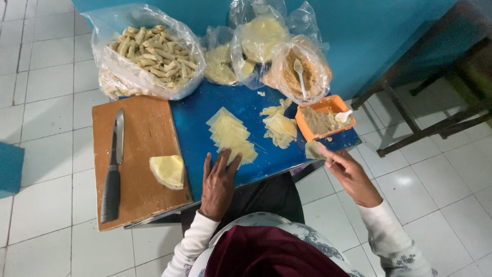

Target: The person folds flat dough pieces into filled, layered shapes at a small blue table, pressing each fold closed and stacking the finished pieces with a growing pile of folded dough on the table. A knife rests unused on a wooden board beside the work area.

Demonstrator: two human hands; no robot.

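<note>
left hand (219, 182): flat, grip empty, pinning wrapper stack (233, 136) on the bench (197, 128).
right hand (348, 172): pinches one wrapper piece (313, 150) (beside orange filling tub (324, 119)).

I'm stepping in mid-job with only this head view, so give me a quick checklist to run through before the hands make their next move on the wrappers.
1. Left hand flat on the table, fingertips at the fanned wrappers: ok.
2. Right hand pinching one small wrapper piece: ok.
3. Orange tub of filling with white spoon close to the right hand: ok.
4. Knife lying flat on the cutting board, away from both hands: ok.
5. Filling already on the held piece: cannot tell.
6. Bag of finished rolls open: ok.
</note>
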